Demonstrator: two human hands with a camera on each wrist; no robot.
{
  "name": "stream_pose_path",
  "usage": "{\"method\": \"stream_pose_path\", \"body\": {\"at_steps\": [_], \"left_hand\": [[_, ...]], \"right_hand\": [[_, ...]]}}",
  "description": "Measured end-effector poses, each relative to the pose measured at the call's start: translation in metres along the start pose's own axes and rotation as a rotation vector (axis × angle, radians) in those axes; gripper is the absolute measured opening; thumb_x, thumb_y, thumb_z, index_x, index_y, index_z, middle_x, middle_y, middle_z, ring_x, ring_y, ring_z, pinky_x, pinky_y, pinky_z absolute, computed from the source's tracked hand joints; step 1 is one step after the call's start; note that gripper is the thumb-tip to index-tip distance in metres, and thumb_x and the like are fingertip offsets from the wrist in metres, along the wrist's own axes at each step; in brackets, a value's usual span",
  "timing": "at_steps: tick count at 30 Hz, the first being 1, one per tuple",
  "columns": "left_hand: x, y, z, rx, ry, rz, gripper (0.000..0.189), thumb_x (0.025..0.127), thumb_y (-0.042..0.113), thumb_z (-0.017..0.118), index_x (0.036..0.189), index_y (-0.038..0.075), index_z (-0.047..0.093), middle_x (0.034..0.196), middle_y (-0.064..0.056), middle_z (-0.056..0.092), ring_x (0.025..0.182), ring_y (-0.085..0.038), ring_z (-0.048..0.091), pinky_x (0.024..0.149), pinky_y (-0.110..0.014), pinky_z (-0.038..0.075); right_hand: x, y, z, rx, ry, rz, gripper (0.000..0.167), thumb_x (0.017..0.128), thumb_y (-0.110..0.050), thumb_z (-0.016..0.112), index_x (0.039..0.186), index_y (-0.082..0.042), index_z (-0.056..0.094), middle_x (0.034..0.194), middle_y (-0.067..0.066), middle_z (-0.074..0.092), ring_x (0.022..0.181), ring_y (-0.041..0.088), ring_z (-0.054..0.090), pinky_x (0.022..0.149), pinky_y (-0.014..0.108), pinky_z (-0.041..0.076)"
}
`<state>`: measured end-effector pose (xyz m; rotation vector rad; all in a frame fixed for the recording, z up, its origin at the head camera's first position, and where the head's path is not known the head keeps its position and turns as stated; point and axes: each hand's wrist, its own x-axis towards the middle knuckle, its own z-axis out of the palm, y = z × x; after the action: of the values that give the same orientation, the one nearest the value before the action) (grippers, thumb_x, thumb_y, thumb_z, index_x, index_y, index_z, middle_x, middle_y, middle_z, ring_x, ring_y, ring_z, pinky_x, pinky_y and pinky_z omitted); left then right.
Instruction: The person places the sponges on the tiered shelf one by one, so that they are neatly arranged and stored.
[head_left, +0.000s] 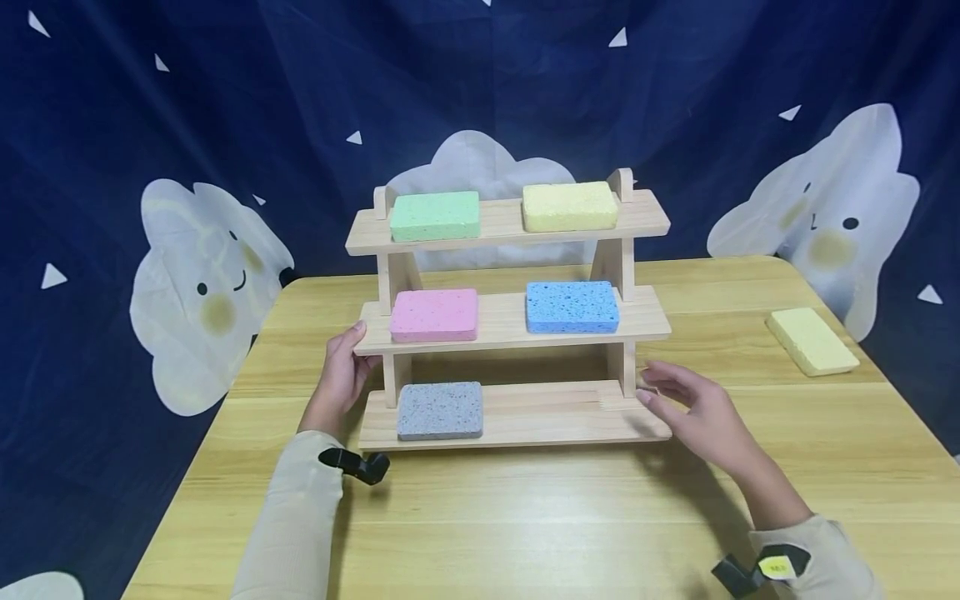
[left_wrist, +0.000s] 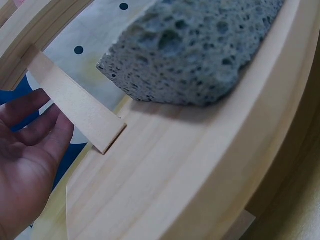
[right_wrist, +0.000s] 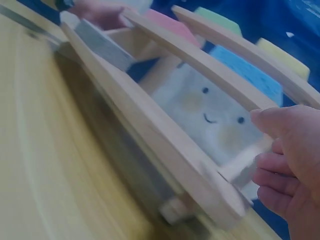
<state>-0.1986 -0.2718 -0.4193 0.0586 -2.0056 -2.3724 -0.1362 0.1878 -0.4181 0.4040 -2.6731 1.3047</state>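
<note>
A three-tier wooden display rack (head_left: 540,412) stands on the table. Its top shelf carries a green sponge (head_left: 435,217) and a yellow sponge (head_left: 570,207). On the middle shelf lie a pink sponge (head_left: 434,316) and a blue sponge (head_left: 572,307). A grey sponge (head_left: 440,411) rests on the bottom shelf's left part. My left hand (head_left: 343,377) grips the left end of the middle shelf, its fingers behind the upright in the left wrist view. Beside the right upright, my right hand (head_left: 701,414) has loosely bent fingers and holds nothing; whether it touches the rack is unclear.
Another yellow sponge (head_left: 812,342) lies on the wooden table (head_left: 525,525) to the right, near its edge. Behind the table hangs a dark blue curtain (head_left: 420,75) with white clouds. Both wrists wear dark camera mounts.
</note>
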Motion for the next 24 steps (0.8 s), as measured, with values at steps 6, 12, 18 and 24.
{"method": "stream_pose_path", "body": {"at_steps": [6,12,18,24], "left_hand": [[0.0,0.0,0.0,0.008,0.002,-0.003,0.053,0.102,0.028,0.033,0.137,-0.011,0.036,0.099,0.003,0.059,0.088,-0.007,0.061,0.082,-0.023,0.052],[0.0,0.0,0.0,-0.002,0.004,-0.012,0.053,0.102,0.028,0.034,0.137,-0.011,0.035,0.099,0.003,0.059,0.09,-0.007,0.06,0.083,-0.023,0.052],[0.0,-0.001,0.001,-0.009,-0.001,-0.008,0.053,0.101,0.028,0.034,0.137,-0.012,0.035,0.099,0.003,0.06,0.09,-0.007,0.061,0.084,-0.024,0.052],[0.0,-0.001,0.001,-0.005,0.007,0.002,0.052,0.102,0.027,0.033,0.136,-0.012,0.036,0.099,0.003,0.06,0.089,-0.008,0.061,0.082,-0.024,0.052]], "right_hand": [[0.002,0.017,-0.023,0.009,0.093,0.073,0.046,0.09,-0.021,0.064,0.127,0.006,0.053,0.114,0.024,0.062,0.093,-0.015,0.053,0.081,0.001,0.041],[0.003,0.042,-0.044,-0.001,0.189,0.159,0.05,0.091,-0.025,0.063,0.128,0.006,0.051,0.106,-0.009,0.062,0.09,-0.021,0.048,0.077,-0.001,0.041],[0.004,0.062,-0.063,0.02,0.323,0.245,0.052,0.09,-0.025,0.063,0.126,0.01,0.051,0.093,-0.031,0.053,0.085,-0.021,0.049,0.075,-0.003,0.039],[0.007,0.079,-0.085,0.016,0.426,0.364,0.054,0.089,-0.028,0.064,0.13,0.005,0.051,0.088,-0.034,0.049,0.081,-0.021,0.047,0.072,-0.004,0.037]]}}
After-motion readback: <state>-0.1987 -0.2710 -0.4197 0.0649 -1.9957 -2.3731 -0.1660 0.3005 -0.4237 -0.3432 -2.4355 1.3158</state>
